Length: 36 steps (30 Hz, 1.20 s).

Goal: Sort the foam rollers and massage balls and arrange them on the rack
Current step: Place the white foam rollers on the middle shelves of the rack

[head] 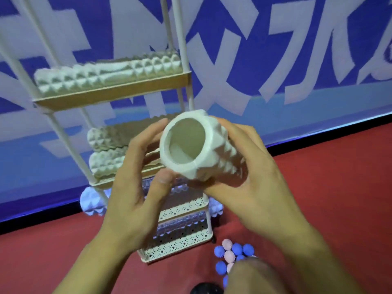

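Note:
Both hands hold a white hollow foam roller (209,153) with a knobbly surface, its open end turned toward me, in front of the rack (186,85). My left hand (135,187) grips its near end, thumb under the rim. My right hand (254,172) wraps the body from the right. One white roller (106,75) lies on an upper shelf. Two more rollers (106,149) lie on the shelf below. Lilac rollers (93,200) fill the lower perforated tiers. Blue and pink spiky massage balls (233,253) lie on the red floor right of the rack's foot.
A blue and white banner wall (275,60) stands close behind the rack. Red carpet (328,187) spreads to the right and in front. A dark round object (205,288) shows at the bottom edge, and my knee (254,276) covers some balls.

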Tool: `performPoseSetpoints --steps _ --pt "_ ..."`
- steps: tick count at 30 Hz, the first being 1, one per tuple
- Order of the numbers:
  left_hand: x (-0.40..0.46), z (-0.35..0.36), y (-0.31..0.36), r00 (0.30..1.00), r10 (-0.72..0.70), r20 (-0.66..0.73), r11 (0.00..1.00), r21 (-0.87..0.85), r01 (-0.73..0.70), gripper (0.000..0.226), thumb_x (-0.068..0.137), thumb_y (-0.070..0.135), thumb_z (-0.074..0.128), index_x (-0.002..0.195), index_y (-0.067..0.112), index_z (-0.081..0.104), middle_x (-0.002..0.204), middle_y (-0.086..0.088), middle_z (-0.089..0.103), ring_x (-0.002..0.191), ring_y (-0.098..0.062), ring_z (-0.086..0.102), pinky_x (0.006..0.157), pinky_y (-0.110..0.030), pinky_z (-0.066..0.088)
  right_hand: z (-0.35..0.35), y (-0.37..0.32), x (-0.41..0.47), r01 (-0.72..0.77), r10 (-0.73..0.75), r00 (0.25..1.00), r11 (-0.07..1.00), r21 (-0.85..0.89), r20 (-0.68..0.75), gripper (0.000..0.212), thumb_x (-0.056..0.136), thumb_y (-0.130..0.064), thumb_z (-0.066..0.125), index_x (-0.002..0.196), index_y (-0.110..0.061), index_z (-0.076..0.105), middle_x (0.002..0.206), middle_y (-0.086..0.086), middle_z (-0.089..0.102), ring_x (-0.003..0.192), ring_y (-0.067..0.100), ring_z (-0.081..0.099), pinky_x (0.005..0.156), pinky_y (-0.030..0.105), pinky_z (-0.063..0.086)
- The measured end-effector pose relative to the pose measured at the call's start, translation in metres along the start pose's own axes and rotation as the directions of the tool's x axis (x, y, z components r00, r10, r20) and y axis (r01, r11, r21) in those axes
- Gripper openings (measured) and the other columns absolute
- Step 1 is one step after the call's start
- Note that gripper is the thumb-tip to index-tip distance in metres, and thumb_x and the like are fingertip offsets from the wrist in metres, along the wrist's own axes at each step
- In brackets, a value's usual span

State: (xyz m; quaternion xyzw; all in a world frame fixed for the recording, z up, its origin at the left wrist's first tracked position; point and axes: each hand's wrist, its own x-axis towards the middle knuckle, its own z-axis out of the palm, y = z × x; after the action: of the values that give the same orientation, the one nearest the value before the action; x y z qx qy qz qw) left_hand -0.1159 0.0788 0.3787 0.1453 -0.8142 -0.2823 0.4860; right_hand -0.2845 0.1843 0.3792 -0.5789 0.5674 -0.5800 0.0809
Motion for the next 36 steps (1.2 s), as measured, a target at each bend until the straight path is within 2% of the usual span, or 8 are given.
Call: performPoseSetpoints --steps 5,12,17,22,26,29,32,36 --pt "-0.023 -0.047 0.007 0.994 -0.08 -0.071 0.992 0.093 0.086 0.074 0.093 0.072 0.051 0.154 0.032 0.036 0.148 0.013 0.054 0.139 -0.02 0.052 0.11 -0.04 0.043 0.032 -0.049 0.007 0.035 0.014 0.99 0.938 0.346 -0.138 0.073 0.064 -0.04 0.084 0.132 -0.03 0.059 0.119 -0.014 0.071 0.111 -0.002 0.065 0.087 0.008 0.047" --pt "-0.042 -0.081 -0.01 0.828 -0.428 -0.362 0.898 -0.066 0.436 0.07 0.074 0.08 0.05 0.137 0.049 0.047 0.142 0.024 0.054 0.122 0.018 0.051 0.094 -0.012 0.041 0.08 -0.059 0.02 -0.045 0.283 0.933 0.703 0.709 -0.221 0.068 0.078 -0.05 0.077 0.137 -0.022 0.058 0.131 -0.005 0.071 0.125 0.015 0.065 0.111 0.046 0.048" --pt "-0.041 -0.099 -0.014 0.658 -0.466 -0.592 0.859 -0.123 0.497 0.074 0.074 0.079 0.056 0.132 0.033 0.059 0.133 0.011 0.064 0.122 -0.008 0.061 0.102 -0.036 0.05 0.095 -0.073 0.025 -0.14 0.455 0.884 0.473 0.87 -0.105 0.062 0.084 -0.053 0.064 0.138 -0.022 0.059 0.13 -0.004 0.072 0.125 0.021 0.066 0.11 0.052 0.048" --pt "-0.021 -0.122 -0.008 0.529 -0.69 -0.493 0.709 -0.605 0.361 0.051 0.091 0.054 0.069 0.124 0.015 0.065 0.115 -0.01 0.076 0.097 -0.027 0.076 0.077 -0.041 0.06 0.098 -0.077 0.038 -0.179 0.474 0.881 0.343 0.922 -0.005 0.058 0.094 -0.052 0.06 0.141 -0.018 0.053 0.131 0.001 0.071 0.12 0.022 0.069 0.1 0.047 0.056" --pt "-0.006 -0.126 -0.006 0.466 -0.707 -0.533 0.7 -0.623 0.349 0.04 0.09 0.044 0.075 0.117 0.014 0.068 0.097 -0.007 0.074 0.074 -0.019 0.072 0.062 -0.034 0.057 0.103 -0.067 0.052 -0.357 0.524 0.831 0.758 0.545 -0.185 0.097 0.081 -0.063 0.076 0.153 -0.024 0.024 0.155 -0.005 0.04 0.136 0.013 0.049 0.108 0.037 0.041" --pt "0.003 -0.13 -0.008 0.438 -0.683 -0.584 0.729 -0.585 0.355 0.032 0.089 0.042 0.077 0.109 0.017 0.07 0.095 -0.005 0.074 0.072 -0.018 0.072 0.063 -0.033 0.057 0.096 -0.06 0.059 -0.178 0.21 0.905 0.977 0.118 -0.369 0.126 0.078 -0.058 0.081 0.164 -0.022 -0.004 0.17 -0.005 -0.001 0.157 0.013 0.005 0.126 0.041 0.015" --pt "0.01 -0.134 -0.009 0.441 -0.662 -0.606 0.749 -0.553 0.365 0.034 0.086 0.044 0.078 0.107 0.018 0.071 0.098 -0.004 0.076 0.079 -0.02 0.073 0.066 -0.035 0.059 0.087 -0.059 0.075 0.207 -0.294 0.95 0.843 -0.496 -0.104 0.084 0.082 -0.074 0.064 0.152 -0.033 0.043 0.166 -0.007 0.029 0.159 0.022 0.002 0.124 0.049 -0.019" --pt "0.021 -0.136 -0.008 0.458 -0.62 -0.637 0.785 -0.49 0.379 0.035 0.081 0.047 0.079 0.102 0.02 0.074 0.095 -0.001 0.078 0.084 -0.021 0.075 0.07 -0.041 0.062 0.088 -0.068 0.098 0.487 -0.318 0.873 0.576 -0.657 0.369 0.084 0.074 -0.078 0.065 0.144 -0.033 0.052 0.143 -0.01 0.057 0.149 0.022 0.037 0.127 0.053 -0.004"
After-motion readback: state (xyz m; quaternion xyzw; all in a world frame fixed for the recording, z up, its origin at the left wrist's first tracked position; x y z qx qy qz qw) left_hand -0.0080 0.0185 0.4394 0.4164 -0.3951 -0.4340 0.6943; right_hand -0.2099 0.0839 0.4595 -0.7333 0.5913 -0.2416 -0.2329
